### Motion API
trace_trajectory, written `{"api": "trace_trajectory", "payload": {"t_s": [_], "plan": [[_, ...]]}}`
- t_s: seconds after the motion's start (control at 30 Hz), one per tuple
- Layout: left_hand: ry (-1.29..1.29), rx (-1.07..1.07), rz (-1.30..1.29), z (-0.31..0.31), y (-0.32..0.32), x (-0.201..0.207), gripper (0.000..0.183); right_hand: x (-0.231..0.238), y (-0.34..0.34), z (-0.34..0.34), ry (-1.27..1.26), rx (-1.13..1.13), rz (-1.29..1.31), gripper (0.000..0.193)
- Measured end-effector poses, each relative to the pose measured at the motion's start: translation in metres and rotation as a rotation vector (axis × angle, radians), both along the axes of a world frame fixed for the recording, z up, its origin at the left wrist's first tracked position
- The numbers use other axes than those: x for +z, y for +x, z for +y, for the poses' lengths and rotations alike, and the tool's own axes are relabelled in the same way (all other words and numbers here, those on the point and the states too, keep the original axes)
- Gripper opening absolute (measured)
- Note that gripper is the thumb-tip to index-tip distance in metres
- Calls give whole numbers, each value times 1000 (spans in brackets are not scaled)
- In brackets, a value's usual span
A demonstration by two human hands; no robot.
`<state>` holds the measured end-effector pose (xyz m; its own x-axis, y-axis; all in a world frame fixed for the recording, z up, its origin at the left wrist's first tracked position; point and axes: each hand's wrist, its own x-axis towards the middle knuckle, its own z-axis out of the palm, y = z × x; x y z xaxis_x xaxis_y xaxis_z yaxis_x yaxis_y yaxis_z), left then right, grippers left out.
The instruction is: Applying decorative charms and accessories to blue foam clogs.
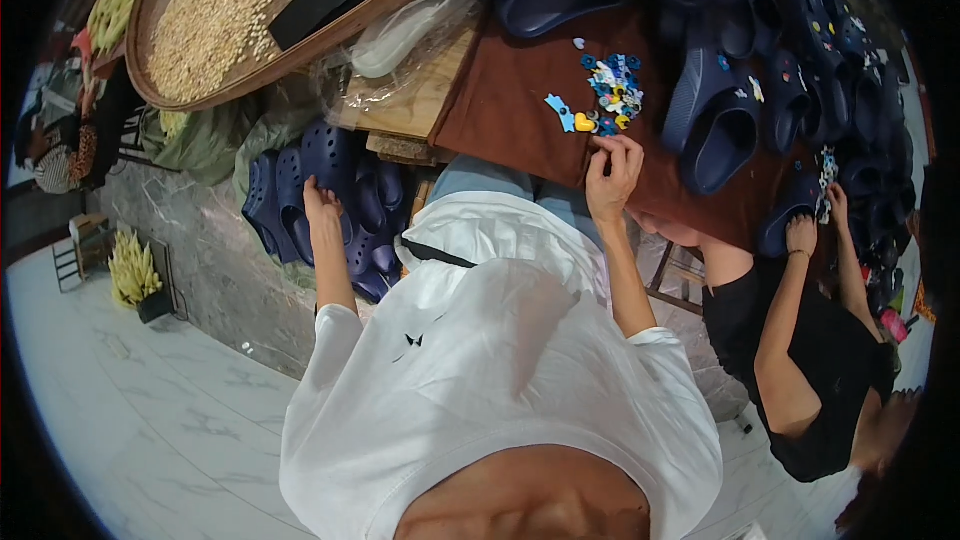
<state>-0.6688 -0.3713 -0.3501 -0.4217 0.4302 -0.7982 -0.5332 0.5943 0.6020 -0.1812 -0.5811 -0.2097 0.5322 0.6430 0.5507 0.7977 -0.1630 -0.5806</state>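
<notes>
The right hand [613,175] has bent fingers; I cannot tell if they pinch anything. Just beyond them, small charms [613,90] lie on brown cloth [520,90]. The left hand [323,205] is at the dark blue clogs [340,152], its grip also unclear. Right of the right hand, more clogs [722,145] are piled.

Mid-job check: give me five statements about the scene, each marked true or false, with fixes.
1. The right hand is by the charms. True.
2. The cloth under the charms is green. False: it is brown.
3. The tray holds pale grain. True.
4. The left hand is in the tray. False: it is at the blue clogs.
5. The person at right wears white. False: they wear black.
</notes>
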Motion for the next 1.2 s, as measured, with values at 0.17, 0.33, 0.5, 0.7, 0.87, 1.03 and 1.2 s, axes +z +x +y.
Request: {"api": "trace_trajectory", "payload": {"t_s": [0.17, 0.33, 0.5, 0.7, 0.87, 1.03, 1.2], "plan": [[207, 59, 51, -23, 30, 86, 28, 16, 4, 13, -85, 19, -85, 23], [524, 106, -63, -53, 74, 210, 23, 17, 1, 38, -217, 100, -121, 32], [502, -277, -198, -84, 137, 257, 21, 3, 7, 41, -251, 85, -142, 29], [214, -649, -294, -115, 226, 220, 15, 2, 18, 34, -214, 77, -45, 22], [372, -743, -401, -140, 283, 229, 20, 12, 21, 33, -152, 22, 85, 19], [380, -850, -718, -118, 271, 192, 25, 32, 18, 34, -64, -50, 230, 16], [265, -728, -1013, -104, 289, 172, 24, 62, 11, 49, -17, 138, 173, 13]]}}
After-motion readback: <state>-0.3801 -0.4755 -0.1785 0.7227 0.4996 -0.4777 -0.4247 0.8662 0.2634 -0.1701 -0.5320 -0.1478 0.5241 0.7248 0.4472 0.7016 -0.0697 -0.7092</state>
